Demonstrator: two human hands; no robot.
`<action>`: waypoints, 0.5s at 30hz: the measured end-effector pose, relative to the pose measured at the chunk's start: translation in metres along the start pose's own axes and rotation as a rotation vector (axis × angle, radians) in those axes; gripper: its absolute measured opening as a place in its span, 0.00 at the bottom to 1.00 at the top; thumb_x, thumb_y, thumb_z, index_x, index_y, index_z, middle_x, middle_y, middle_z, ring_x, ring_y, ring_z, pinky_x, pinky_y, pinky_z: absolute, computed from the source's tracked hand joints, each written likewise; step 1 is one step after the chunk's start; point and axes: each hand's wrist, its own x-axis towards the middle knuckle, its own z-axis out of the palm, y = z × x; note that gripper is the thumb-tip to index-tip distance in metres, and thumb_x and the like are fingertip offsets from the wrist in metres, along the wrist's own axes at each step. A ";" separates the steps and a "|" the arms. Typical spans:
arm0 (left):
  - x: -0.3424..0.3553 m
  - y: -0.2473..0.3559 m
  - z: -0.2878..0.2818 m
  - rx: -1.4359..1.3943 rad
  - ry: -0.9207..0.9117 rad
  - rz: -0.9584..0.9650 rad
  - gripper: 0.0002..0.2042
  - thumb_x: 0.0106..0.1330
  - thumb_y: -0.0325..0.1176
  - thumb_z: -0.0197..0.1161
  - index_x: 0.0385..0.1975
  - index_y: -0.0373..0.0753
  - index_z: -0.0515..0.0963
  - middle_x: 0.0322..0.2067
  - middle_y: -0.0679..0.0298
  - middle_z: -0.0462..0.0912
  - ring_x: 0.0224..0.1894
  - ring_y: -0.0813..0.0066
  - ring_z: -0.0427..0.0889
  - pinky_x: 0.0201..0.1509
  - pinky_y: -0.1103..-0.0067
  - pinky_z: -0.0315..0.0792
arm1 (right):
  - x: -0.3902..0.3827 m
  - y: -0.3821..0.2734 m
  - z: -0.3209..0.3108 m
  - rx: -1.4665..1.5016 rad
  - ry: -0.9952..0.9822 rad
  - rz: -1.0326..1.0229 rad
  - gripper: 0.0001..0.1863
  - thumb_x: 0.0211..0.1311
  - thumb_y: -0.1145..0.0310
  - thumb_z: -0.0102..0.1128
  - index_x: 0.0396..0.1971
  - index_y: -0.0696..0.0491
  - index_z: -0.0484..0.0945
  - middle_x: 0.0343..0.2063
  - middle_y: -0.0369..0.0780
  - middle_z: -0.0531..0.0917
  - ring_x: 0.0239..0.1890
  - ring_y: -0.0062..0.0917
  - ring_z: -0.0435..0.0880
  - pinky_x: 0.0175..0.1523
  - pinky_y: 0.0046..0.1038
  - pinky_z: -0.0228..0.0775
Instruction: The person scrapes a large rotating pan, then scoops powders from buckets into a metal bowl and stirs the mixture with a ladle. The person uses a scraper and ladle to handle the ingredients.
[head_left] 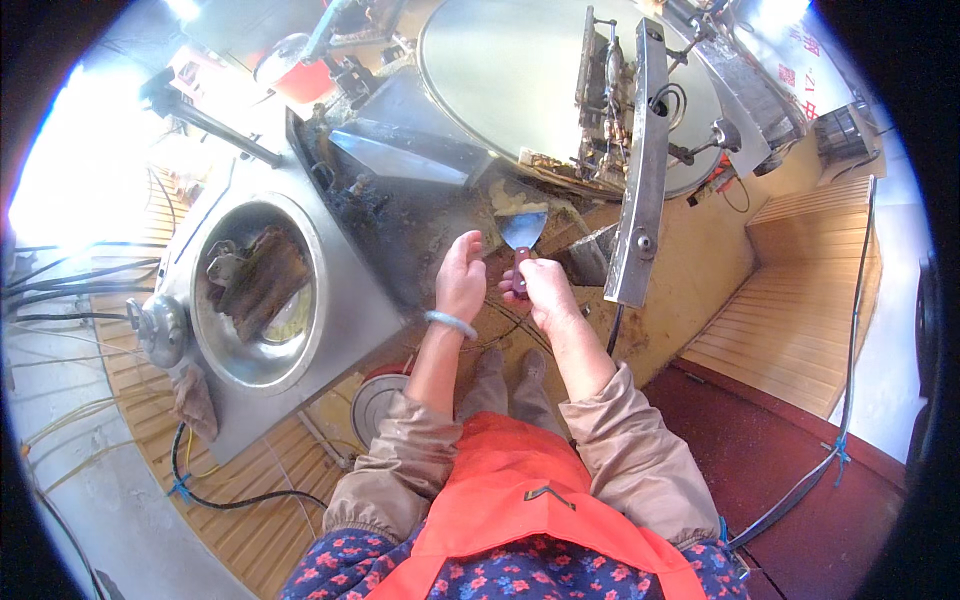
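My right hand (pixel 535 285) grips the dark red handle of a metal scraper (pixel 522 230), whose blade points forward toward some pale, crusty residue (pixel 516 195) below the edge of a large round griddle (pixel 470 70). My left hand (pixel 462 270), with a pale bangle on its wrist, is just left of the scraper; its fingers are extended forward and apart from the handle. Above and to the right, a metal bar assembly with rods (pixel 635 150) reaches over the griddle. A grimy steel channel (pixel 398 158) lies beyond my left hand.
At left, a round steel basin (pixel 300 310) holds dark scraps in a steel counter, with a rag (pixel 195 405) at its corner. A red container (pixel 300 82) stands behind. Wooden slatted panels (pixel 800 290), loose cables and a dark red board (pixel 750 440) surround me. A round lidded container is near my feet.
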 end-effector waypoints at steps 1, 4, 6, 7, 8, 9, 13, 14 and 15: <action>0.006 -0.005 0.004 0.169 0.021 0.079 0.19 0.52 0.20 0.49 0.46 0.38 0.72 0.46 0.49 0.74 0.50 0.56 0.72 0.54 0.68 0.66 | 0.002 -0.002 -0.004 0.005 0.024 -0.024 0.10 0.61 0.68 0.46 0.31 0.61 0.70 0.24 0.42 0.77 0.20 0.23 0.77 0.19 0.22 0.70; 0.036 -0.018 0.015 0.396 0.095 0.180 0.20 0.49 0.18 0.47 0.44 0.37 0.74 0.43 0.47 0.74 0.48 0.51 0.72 0.53 0.68 0.66 | 0.015 -0.005 -0.003 -0.013 0.036 -0.043 0.10 0.60 0.70 0.43 0.31 0.62 0.70 0.23 0.43 0.76 0.18 0.21 0.74 0.16 0.21 0.66; 0.058 -0.024 0.028 0.473 0.132 0.198 0.21 0.48 0.17 0.47 0.45 0.36 0.73 0.44 0.47 0.73 0.48 0.49 0.71 0.52 0.67 0.66 | 0.020 -0.008 -0.005 -0.053 0.050 -0.055 0.09 0.59 0.72 0.42 0.30 0.62 0.69 0.22 0.42 0.76 0.17 0.20 0.73 0.15 0.21 0.66; 0.071 -0.026 0.034 0.467 0.145 0.209 0.21 0.48 0.18 0.47 0.45 0.36 0.73 0.44 0.47 0.73 0.48 0.49 0.71 0.52 0.67 0.66 | 0.023 -0.010 -0.005 -0.071 0.056 -0.075 0.09 0.59 0.71 0.43 0.29 0.61 0.70 0.22 0.42 0.76 0.16 0.19 0.72 0.15 0.21 0.65; 0.078 -0.030 0.039 0.484 0.150 0.209 0.21 0.48 0.18 0.47 0.45 0.35 0.73 0.44 0.47 0.73 0.48 0.49 0.71 0.53 0.67 0.66 | 0.023 -0.008 -0.005 -0.089 0.074 -0.083 0.09 0.60 0.70 0.44 0.28 0.61 0.70 0.22 0.41 0.76 0.16 0.19 0.71 0.15 0.20 0.63; 0.087 -0.032 0.043 0.508 0.143 0.193 0.21 0.48 0.18 0.48 0.45 0.35 0.73 0.44 0.47 0.73 0.48 0.49 0.71 0.53 0.67 0.66 | 0.024 -0.008 -0.005 -0.104 0.087 -0.098 0.09 0.60 0.70 0.45 0.27 0.60 0.70 0.22 0.41 0.76 0.15 0.18 0.70 0.15 0.20 0.62; 0.112 -0.040 0.057 0.648 0.042 0.189 0.23 0.49 0.20 0.49 0.50 0.36 0.69 0.46 0.46 0.71 0.51 0.48 0.68 0.54 0.66 0.64 | 0.026 -0.009 -0.007 -0.158 0.118 -0.096 0.09 0.60 0.71 0.43 0.27 0.60 0.70 0.21 0.40 0.75 0.15 0.18 0.70 0.13 0.20 0.60; 0.117 -0.043 0.062 0.681 0.050 0.210 0.24 0.50 0.20 0.49 0.52 0.36 0.67 0.47 0.47 0.71 0.51 0.48 0.68 0.55 0.65 0.63 | 0.027 -0.010 -0.007 -0.147 0.112 -0.095 0.09 0.60 0.71 0.42 0.28 0.60 0.70 0.21 0.40 0.75 0.15 0.17 0.69 0.13 0.19 0.60; 0.122 -0.047 0.065 0.706 0.078 0.257 0.25 0.50 0.21 0.50 0.53 0.37 0.66 0.48 0.47 0.70 0.52 0.48 0.67 0.55 0.65 0.63 | 0.028 -0.009 -0.008 -0.132 0.100 -0.101 0.09 0.60 0.72 0.42 0.28 0.60 0.70 0.21 0.40 0.74 0.15 0.17 0.69 0.13 0.19 0.60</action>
